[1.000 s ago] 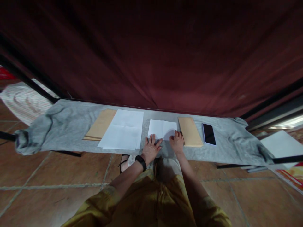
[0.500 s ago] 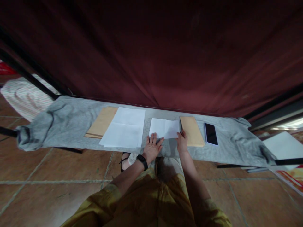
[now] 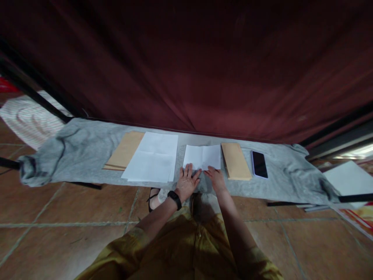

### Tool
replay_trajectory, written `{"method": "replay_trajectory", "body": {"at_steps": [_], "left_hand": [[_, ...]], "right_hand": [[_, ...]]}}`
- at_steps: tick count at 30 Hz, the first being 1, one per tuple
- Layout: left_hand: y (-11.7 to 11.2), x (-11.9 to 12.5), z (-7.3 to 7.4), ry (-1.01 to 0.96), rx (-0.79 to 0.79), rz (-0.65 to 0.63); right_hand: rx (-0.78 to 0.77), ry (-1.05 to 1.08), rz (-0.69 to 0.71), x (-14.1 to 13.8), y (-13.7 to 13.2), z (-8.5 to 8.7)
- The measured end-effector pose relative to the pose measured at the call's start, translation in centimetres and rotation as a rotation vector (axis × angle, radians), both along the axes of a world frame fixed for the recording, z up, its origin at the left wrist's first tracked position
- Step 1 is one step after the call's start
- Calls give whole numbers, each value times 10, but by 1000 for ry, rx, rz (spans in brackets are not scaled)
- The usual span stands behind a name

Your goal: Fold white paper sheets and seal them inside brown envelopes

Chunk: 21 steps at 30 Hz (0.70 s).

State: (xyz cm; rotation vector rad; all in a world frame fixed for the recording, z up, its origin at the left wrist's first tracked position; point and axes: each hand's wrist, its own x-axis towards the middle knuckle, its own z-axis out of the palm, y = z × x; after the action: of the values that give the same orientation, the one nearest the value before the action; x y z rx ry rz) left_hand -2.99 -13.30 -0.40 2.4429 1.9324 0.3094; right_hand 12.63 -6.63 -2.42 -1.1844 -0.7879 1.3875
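A folded sheet of white paper (image 3: pixel 202 156) with a crease down its middle lies on the grey cloth in front of me. My left hand (image 3: pixel 186 182) rests with spread fingers on its near left edge. At the near edge, right of the crease, my right hand (image 3: pixel 216 179) touches the sheet with its fingers stretched out. Close to my left hand lie larger white sheets (image 3: pixel 154 155), partly covering brown envelopes (image 3: pixel 125 149). Right of the folded sheet are narrower brown envelopes (image 3: pixel 235 161).
A phone (image 3: pixel 259 164) lies right of the narrow envelopes. The narrow bench or table bears a grey cloth (image 3: pixel 84 155). A dark red curtain (image 3: pixel 186 77) hangs along its far side. Striped cloth (image 3: pixel 33 116) lies at the left, and a white board (image 3: pixel 349 181) stands low at the right.
My right hand has slid left from the right corner of the folded sheet along its near edge, closer to the crease. My left hand stays in place.
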Motion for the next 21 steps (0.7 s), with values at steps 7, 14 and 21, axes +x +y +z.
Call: {"method": "replay_trajectory", "body": {"at_steps": [7,14,21], "left_hand": [[-3,-1,-9,-44,76,9],[-5,-8,-10,-67,114,-27],[-7,-13,-14,-156,136,-51]], "right_hand": [[14,8,38,-3,-2,8],[26,55,-53,2,6,28],[214,-249,-105,12,24,74]]}}
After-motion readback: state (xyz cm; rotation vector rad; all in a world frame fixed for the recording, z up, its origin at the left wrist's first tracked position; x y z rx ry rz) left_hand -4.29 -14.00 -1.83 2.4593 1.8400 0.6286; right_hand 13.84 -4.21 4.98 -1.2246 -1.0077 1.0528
